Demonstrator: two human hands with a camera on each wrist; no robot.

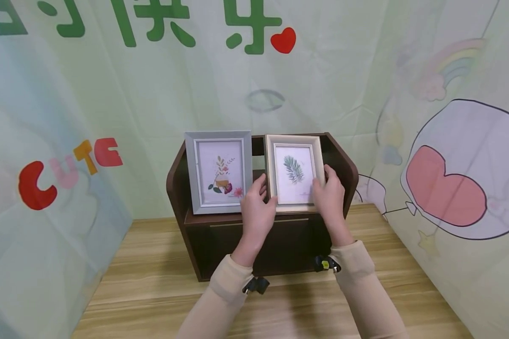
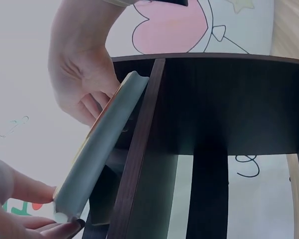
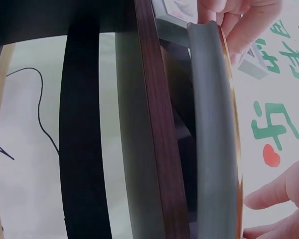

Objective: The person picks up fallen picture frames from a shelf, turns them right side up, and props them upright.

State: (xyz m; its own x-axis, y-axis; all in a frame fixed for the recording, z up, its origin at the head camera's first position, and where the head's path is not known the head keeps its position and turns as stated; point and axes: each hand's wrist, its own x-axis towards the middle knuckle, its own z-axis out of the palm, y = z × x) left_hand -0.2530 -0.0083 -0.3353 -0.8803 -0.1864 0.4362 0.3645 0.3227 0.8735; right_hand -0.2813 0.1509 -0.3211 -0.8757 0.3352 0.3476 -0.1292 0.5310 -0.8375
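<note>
A cream picture frame [image 1: 294, 207] with a green leaf print is held between my two hands at the upper shelf of a dark brown rack [image 1: 254, 219]. My left hand [image 1: 258, 207] pinches its left side low down, thumb in front. My right hand [image 1: 331, 195] grips the right side, thumb on the front and fingers behind the edge. In the left wrist view the frame's lower edge [image 2: 102, 149] lies close to the shelf board, the frame tilted. To its left, a grey picture frame [image 1: 218, 209] with a flower print leans on the same shelf.
The rack stands on a wood-grain table [image 1: 152, 263]; its lower compartment [image 1: 258, 249] is open at the front. Printed curtains surround the table at back and sides, with a red heart [image 1: 284, 41] and a balloon drawing [image 1: 470, 113]. Dark wrist cameras [image 1: 256, 285] hang below my sleeves.
</note>
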